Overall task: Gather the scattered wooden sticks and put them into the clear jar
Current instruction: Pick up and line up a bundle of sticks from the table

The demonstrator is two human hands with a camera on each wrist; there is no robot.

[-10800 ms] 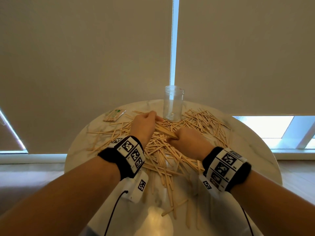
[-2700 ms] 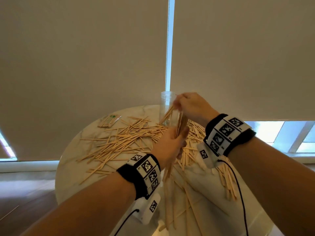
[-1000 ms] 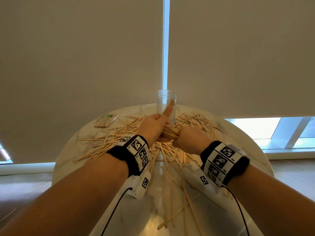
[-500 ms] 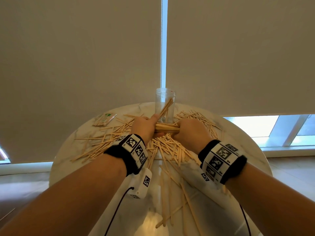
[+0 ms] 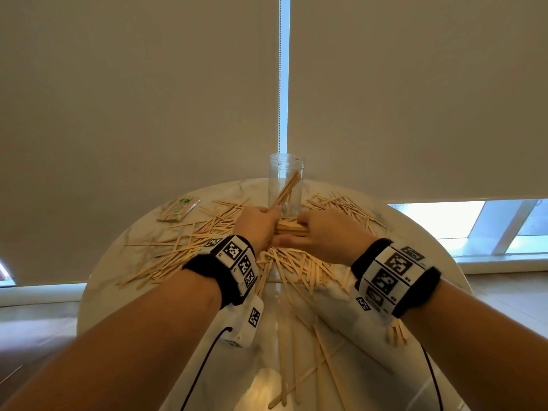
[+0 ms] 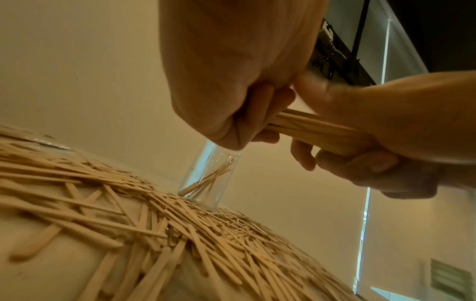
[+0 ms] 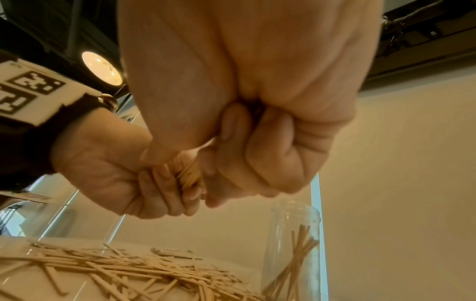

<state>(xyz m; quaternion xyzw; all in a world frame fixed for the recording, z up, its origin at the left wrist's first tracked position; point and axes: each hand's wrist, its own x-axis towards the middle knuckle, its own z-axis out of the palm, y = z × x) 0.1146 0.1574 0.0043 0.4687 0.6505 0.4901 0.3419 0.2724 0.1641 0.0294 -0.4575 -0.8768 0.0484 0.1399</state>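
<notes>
- Wooden sticks point(image 5: 184, 250) lie scattered in a thick heap across the round marble worktop point(image 5: 439, 253), most of them spread to the left and centre, with more fanned out on the right and a few longer ones lying nearer the person.
- A horizontal bundle of sticks point(image 5: 292, 228) is held above the heap, just in front of the clear jar point(image 5: 286, 185).
- Left hand point(image 5: 258, 228): fingers curled round the left end of the bundle; the left wrist view shows the fingertips point(image 6: 268, 114) wrapped under the wood.
- Right hand point(image 5: 321, 235): fingers and thumb curled round the right end of the same bundle, knuckles nearly touching the left hand.
- In the right wrist view the bundle's stick ends point(image 7: 189, 173) show between the two fists.
- The clear jar stands upright at the far side of the worktop, open at the top, just beyond both hands.
- Several sticks point(image 5: 286, 188) are already inside the jar, leaning at a slant from its base on the left up toward the right wall.
- A small clear packet with a green mark point(image 5: 179, 209) lies on the worktop to the far left, apart from the jar.
- Both wrists carry black bands with white square-patterned markers point(image 5: 237, 259); a thin black cable point(image 5: 204, 366) hangs from the left one.
- Beige roller blinds point(image 5: 133, 99) hang behind the worktop.
</notes>
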